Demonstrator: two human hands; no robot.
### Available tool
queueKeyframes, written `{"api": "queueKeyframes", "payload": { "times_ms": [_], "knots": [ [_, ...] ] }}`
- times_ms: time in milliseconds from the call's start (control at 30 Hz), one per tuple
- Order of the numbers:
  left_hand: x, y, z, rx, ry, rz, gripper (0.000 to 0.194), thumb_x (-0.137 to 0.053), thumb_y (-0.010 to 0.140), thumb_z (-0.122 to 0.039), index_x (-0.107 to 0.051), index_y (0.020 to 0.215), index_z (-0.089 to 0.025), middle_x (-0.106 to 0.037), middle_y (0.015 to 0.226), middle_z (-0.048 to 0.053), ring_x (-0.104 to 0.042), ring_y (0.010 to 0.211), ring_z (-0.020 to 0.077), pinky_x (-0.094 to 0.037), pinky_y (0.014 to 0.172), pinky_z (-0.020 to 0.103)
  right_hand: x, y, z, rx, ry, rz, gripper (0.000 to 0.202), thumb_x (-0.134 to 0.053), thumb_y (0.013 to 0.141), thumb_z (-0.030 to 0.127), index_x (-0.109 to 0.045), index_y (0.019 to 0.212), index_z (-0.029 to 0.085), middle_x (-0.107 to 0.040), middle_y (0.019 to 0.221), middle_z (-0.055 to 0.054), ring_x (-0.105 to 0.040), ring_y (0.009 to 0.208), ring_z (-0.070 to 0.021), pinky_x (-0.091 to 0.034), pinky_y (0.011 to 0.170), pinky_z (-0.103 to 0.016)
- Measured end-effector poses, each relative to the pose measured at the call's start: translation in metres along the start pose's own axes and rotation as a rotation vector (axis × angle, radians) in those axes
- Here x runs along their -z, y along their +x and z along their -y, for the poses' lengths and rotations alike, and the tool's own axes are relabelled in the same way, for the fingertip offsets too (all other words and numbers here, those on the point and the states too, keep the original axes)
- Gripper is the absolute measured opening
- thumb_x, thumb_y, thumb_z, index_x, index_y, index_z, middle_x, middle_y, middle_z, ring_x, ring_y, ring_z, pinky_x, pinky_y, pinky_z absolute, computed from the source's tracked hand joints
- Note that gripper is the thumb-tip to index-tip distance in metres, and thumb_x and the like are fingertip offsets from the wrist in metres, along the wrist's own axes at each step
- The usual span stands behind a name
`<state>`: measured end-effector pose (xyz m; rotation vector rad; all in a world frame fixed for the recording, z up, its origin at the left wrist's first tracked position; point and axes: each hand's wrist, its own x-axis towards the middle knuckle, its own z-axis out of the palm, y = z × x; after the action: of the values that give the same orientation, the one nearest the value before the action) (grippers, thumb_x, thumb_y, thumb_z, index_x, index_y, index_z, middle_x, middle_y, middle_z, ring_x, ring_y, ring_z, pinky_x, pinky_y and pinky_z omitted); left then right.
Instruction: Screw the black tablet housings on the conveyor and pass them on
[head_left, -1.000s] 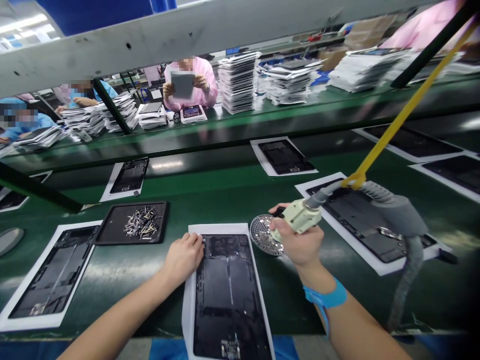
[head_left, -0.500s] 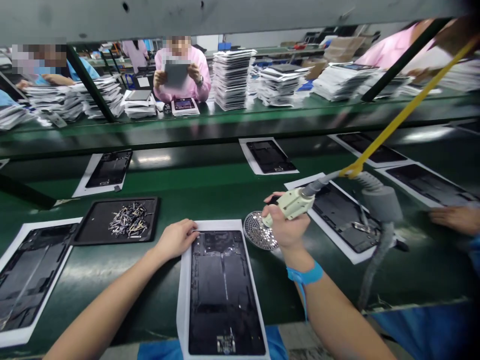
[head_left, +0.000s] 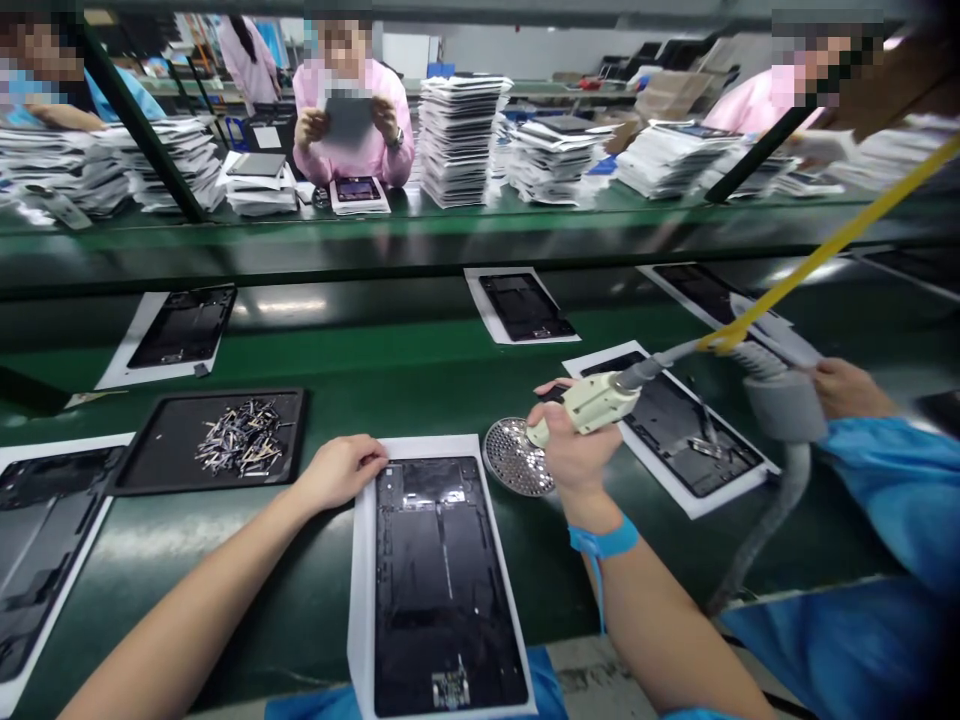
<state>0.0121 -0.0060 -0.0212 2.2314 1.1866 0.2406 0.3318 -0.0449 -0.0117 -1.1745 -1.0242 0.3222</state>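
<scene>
An opened black tablet [head_left: 442, 600] lies on a white sheet [head_left: 361, 600] in front of me, its inside facing up. My left hand [head_left: 346, 470] is closed at the upper left corner of the tablet and sheet, fingers curled together at the edge. In my right hand [head_left: 577, 450] is a cream hand tool [head_left: 600, 402] with a black button and a grey cable; the tool's working end is hidden. That hand is raised over the right rim of a round, dimpled metal dish [head_left: 517, 458]. A blue band [head_left: 604, 540] circles my right wrist.
A black tray [head_left: 172, 435] heaped with small metal parts [head_left: 244, 438] stands left. Other opened tablets [head_left: 184, 328] lie on sheets around the green bench [head_left: 360, 385]. A yellow strap [head_left: 832, 255] and grey hose [head_left: 784, 405] hang at right, beside a co-worker's hand [head_left: 851, 388].
The co-worker's hand at right has moved inward and up, now by the sheets behind the hose. My view has shifted slightly. My left fingers look more curled; my right hand still grips the tool.
</scene>
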Motion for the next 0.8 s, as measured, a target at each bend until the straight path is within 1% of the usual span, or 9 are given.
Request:
{"api": "queueKeyframes", "payload": {
  "times_ms": [200,400,633,800],
  "knots": [
    [0.001,-0.0004,-0.0019,0.007,-0.017,0.004,0.024,-0.052,0.093,-0.032,-0.074,0.091,-0.022,-0.075,0.088,0.004,-0.066,0.077,0.0178,-0.044,0.072,0.027,0.0011,-0.0002,-0.0041,-0.02,0.032,0.003,0.026,-0.075,0.083,0.034,-0.064,0.102,0.02,-0.07,0.084,-0.002,-0.061,0.05,-0.0116,-0.053,0.05,-0.028],
    [0.0014,-0.0004,-0.002,-0.007,-0.023,-0.002,0.023,-0.052,0.093,-0.031,-0.073,0.091,-0.021,-0.075,0.09,0.004,-0.067,0.079,0.0181,-0.045,0.073,0.027,-0.0004,-0.0005,-0.0043,-0.034,0.031,0.013,0.027,-0.074,0.082,0.035,-0.064,0.102,0.02,-0.071,0.083,-0.002,-0.061,0.05,-0.0114,-0.053,0.05,-0.028],
    [0.0015,-0.0013,-0.0011,-0.006,-0.003,0.001,0.023,-0.052,0.095,-0.031,-0.072,0.092,-0.021,-0.075,0.091,0.003,-0.066,0.078,0.0168,-0.044,0.071,0.026,-0.0019,-0.0009,-0.0021,-0.042,0.06,-0.006,0.03,-0.077,0.08,0.037,-0.064,0.101,0.02,-0.07,0.08,-0.001,-0.061,0.049,-0.0118,-0.053,0.049,-0.028],
    [0.0009,-0.001,-0.0008,-0.002,0.005,-0.001,0.021,-0.053,0.094,-0.029,-0.073,0.091,-0.022,-0.075,0.088,0.002,-0.066,0.076,0.0159,-0.043,0.069,0.025,-0.0024,-0.0003,-0.0035,-0.047,0.065,-0.007,0.03,-0.077,0.08,0.038,-0.064,0.1,0.02,-0.071,0.081,-0.002,-0.061,0.049,-0.0114,-0.053,0.048,-0.027]
  ]
}}
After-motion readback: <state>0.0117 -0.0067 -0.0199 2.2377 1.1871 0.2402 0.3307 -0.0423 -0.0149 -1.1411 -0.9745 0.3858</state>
